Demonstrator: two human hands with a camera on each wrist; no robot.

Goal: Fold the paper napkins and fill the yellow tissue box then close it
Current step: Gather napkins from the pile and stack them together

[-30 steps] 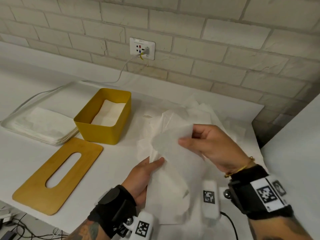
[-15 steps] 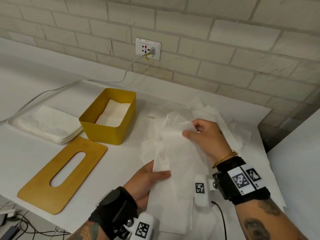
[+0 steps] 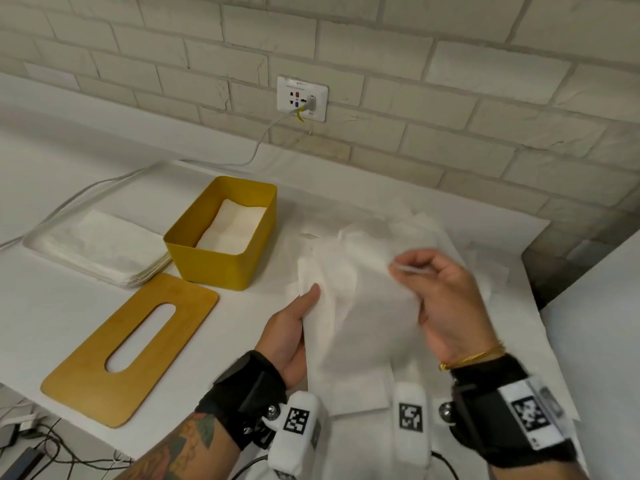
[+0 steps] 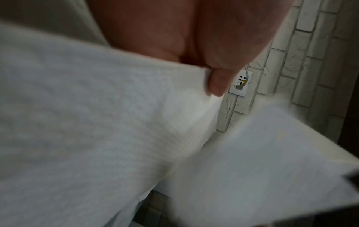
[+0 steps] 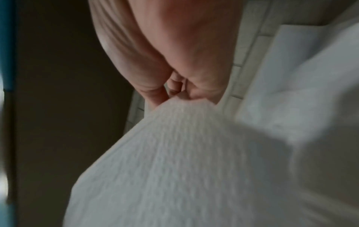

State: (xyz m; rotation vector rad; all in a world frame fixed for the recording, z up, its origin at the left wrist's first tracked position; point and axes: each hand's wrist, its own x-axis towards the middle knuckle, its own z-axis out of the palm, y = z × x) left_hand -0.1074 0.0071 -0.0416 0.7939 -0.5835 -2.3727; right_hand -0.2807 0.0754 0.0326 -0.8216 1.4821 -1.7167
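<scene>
Both arms are bare, with colourful tattoos. Each wrist has a thick black strap [image 3: 244, 393] holding a small white camera [image 3: 298, 422] with a black-and-white square code. The right wrist also has a thin gold bracelet [image 3: 472, 356].

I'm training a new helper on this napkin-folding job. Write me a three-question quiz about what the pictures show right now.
1. True or false: the slotted wooden lid sits on the yellow rectangular tissue box.
2. Which hand pinches the top edge of the white paper napkin held in the air? A) left hand B) right hand
3. Fill in: the yellow box already holds a folded white ____.

Key
1. False: the lid lies flat on the white counter, in front of the open box.
2. B; the left hand's grip is on the napkin's left edge.
3. Napkin.
</scene>
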